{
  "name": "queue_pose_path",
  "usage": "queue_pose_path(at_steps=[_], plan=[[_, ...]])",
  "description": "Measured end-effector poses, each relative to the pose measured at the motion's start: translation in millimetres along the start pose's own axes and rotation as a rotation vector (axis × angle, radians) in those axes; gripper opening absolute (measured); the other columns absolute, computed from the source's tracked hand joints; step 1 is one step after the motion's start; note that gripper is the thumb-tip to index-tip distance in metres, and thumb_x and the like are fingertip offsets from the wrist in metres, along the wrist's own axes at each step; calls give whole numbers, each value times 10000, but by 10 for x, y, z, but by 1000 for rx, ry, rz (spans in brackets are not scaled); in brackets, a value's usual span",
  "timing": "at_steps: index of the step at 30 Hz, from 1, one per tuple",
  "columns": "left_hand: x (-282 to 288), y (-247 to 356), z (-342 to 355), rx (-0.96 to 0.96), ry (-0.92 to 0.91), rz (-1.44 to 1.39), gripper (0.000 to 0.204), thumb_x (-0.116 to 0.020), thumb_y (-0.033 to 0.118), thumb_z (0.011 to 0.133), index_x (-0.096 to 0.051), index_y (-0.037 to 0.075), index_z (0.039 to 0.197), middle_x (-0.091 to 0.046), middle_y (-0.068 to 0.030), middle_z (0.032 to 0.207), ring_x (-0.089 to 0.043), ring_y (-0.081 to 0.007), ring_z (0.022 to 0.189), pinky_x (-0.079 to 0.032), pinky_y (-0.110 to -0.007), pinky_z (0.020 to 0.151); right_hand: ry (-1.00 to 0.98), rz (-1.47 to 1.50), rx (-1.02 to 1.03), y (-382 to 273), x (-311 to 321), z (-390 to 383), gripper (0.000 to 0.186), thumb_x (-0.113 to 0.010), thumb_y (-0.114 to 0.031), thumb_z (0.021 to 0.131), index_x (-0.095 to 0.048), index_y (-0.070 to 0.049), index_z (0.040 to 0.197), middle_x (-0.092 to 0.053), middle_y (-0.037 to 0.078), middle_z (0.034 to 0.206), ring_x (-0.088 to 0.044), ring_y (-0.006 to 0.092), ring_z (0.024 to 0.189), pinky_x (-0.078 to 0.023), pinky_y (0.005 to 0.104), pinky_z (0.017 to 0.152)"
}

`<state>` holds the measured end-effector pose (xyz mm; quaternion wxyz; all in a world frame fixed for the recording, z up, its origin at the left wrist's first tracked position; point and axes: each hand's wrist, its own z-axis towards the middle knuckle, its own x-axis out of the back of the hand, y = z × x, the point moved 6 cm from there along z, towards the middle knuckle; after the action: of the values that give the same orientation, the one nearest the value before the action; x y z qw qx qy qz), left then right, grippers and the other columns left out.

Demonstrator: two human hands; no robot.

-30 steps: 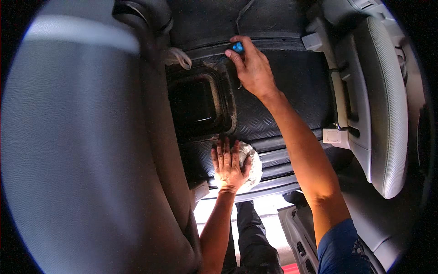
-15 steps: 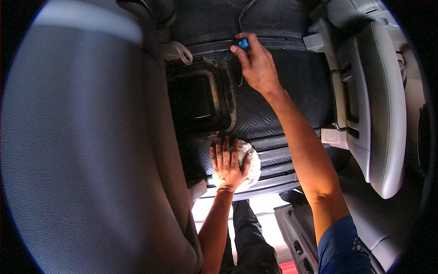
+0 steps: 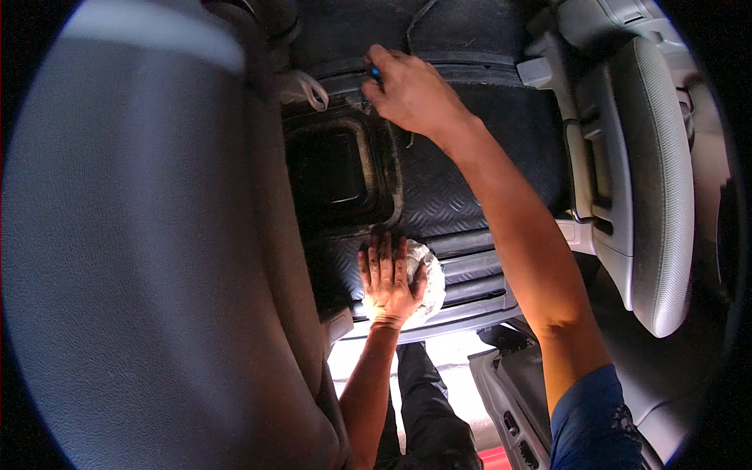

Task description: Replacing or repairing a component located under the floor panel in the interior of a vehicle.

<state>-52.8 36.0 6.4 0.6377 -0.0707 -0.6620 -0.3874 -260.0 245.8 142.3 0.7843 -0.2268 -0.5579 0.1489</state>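
Shifting left, your right hand (image 3: pixel 415 92) is clenching a mostly hidden blue tool (image 3: pixel 375 72). Your spread left hand (image 3: pixel 388 287) is touching cloth (image 3: pixel 433 283).

- Our L hand (image 3: pixel 390 290): palm down, fingers (image 3: pixel 387 265) approx. straight, slightly apart, w/ dark smudges; thumb (image 3: pixel 421 282) out to its R.
- Our L forearm (image 3: pixel 368 399): back from that hand.
- Our R hand (image 3: pixel 411 90): well fwd of L, back up, curled in a grip.
- Our R arm (image 3: pixel 525 227): back & R from it.
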Motion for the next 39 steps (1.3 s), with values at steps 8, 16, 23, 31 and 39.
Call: queue_pose_path(at_steps=[8, 16, 23, 31, 39], plan=[[-39, -10, -2, 6, -28, -16, 656, -605, 427, 914, -521, 69, 1456, -401, -205, 1558, -320, -403, 1482, -198, -596, 1224, -260, -246, -148, -47, -159, 284, 270, -639, -232, 937, -729, -23, 1081, -720, 246, 1074, -705, 413, 1034, -565, 521, 920], [-18, -26, -18, -2, 8, -11, 649, -613, 429, 915, -530, 71, 1451, -422, -205, 1546, -348, -404, 1469, -219, -595, 1215, -373, -214, 20, 37, -139, 399, 269, -640, -204, 970, -642, 3, 1142, -704, 279, 990, -690, 434, 1000, -565, 508, 887], [-18, 36, 2, -8, 47, -28, 631, -605, 410, 919, -541, 50, 1433, -461, -190, 1521, -371, -398, 1453, -224, -590, 1212, -532, -130, 301, -115, -254, 320, 277, -663, -105, 919, -593, -70, 1184, -628, 253, 1149, -641, 438, 1095, -532, 508, 927], [-17, 4, -1, 16, 13, -10, 621, -614, 417, 911, -553, 72, 1424, -458, -199, 1512, -376, -400, 1448, -229, -599, 1205, -446, -332, -4, 147, -29, 474, 458, -656, -338, 968, -606, 17, 1253, -699, 302, 974, -680, 466, 1006, -547, 528, 887], [-25, -24, -4, 19, -7, -27, 632, -619, 417, 908, -547, 67, 1430, -439, -214, 1532, -375, -416, 1446, -229, -606, 1203, -409, -300, 115, 19, -133, 427, 479, -671, -340, 955, -600, 5, 1279, -703, 285, 940, -690, 445, 983, -573, 517, 854]])
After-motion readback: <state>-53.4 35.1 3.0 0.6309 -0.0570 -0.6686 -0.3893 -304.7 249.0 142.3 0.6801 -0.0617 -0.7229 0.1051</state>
